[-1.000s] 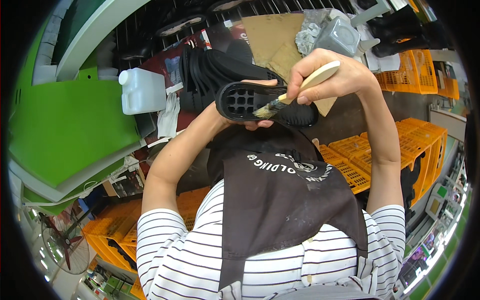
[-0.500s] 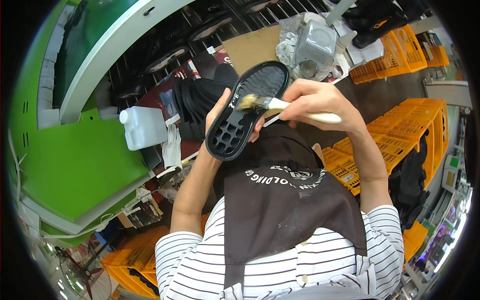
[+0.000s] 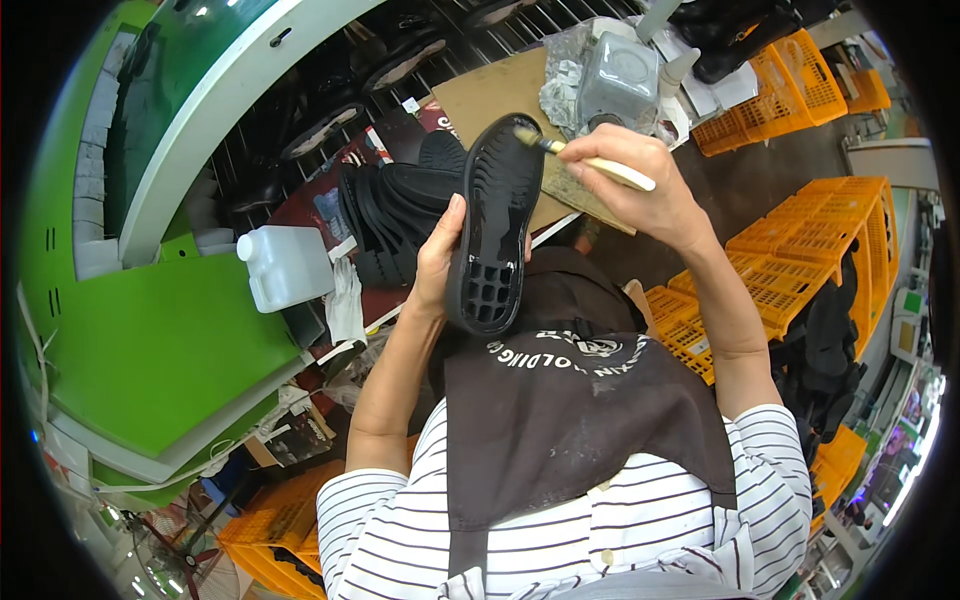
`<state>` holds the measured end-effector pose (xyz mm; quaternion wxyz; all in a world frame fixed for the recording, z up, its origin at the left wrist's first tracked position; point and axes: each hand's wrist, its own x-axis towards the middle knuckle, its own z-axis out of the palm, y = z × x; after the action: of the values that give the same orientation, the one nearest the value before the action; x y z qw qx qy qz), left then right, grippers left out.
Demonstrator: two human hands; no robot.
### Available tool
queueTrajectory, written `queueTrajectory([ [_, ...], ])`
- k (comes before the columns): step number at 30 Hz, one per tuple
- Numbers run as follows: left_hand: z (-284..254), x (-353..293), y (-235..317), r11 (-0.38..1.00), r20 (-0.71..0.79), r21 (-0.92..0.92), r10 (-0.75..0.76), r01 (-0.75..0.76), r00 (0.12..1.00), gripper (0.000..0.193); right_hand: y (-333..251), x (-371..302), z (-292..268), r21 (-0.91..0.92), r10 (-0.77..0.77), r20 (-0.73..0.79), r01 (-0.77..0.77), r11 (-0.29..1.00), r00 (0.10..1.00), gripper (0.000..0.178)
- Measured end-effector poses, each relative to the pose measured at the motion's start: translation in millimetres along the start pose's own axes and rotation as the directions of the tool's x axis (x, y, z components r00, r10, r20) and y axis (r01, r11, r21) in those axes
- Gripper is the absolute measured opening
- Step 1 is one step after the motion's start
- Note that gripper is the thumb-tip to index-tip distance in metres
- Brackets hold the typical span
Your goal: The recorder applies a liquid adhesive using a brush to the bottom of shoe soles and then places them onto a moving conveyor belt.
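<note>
A black shoe sole (image 3: 497, 215) stands nearly upright before me, its recessed inner face toward me and wet-looking in the middle. My left hand (image 3: 440, 250) is closed round its lower half, thumb on the left rim and fingertips showing at the right edge. In my right hand (image 3: 640, 185) is a paintbrush (image 3: 615, 172) with a cream handle, pinched near the bristles. The bristle tip touches the sole's inner face near its far end. Left of the sole lies a pile of black soles (image 3: 390, 205), partly hidden behind my left hand.
A white plastic jug (image 3: 288, 262) sits left on the table by a green machine (image 3: 160, 340). Beyond the sole are cardboard (image 3: 490, 90) and a clear container (image 3: 615, 80). Orange crates (image 3: 790, 255) stand at the right. Black shoes (image 3: 410, 65) rest on a far rack.
The brush has moved from the sole's middle to its far end. My left hand has turned the sole more upright, and the white streak on its inner edge no longer shows.
</note>
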<state>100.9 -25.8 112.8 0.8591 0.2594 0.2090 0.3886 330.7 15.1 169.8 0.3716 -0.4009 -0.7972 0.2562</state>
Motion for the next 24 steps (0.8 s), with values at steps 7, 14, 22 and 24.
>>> queueTrajectory([
  [7, -1, 2, 4, 0.986, -0.168, -0.146, 0.052, -0.077, 0.984, 0.063, -41, -6, 16, 0.454, -0.181, 0.267, 0.042, 0.89, 0.947, 0.012],
  [14, -14, -4, -4, 0.997, -0.039, -0.078, -0.004, 0.001, 0.999, 0.068, 19, 5, 17, 0.334, 0.231, 0.029, -0.227, 0.915, 0.972, 0.011],
  [22, -14, -5, 0, 0.966, -0.223, -0.245, 0.028, -0.084, 0.974, 0.063, -44, -13, 30, 0.399, -0.217, 0.271, 0.096, 0.912, 0.938, 0.012],
  [24, -20, -8, -1, 0.974, -0.174, -0.209, 0.054, -0.091, 0.983, 0.063, -32, -7, 28, 0.505, -0.088, 0.306, -0.083, 0.859, 0.948, 0.011],
])
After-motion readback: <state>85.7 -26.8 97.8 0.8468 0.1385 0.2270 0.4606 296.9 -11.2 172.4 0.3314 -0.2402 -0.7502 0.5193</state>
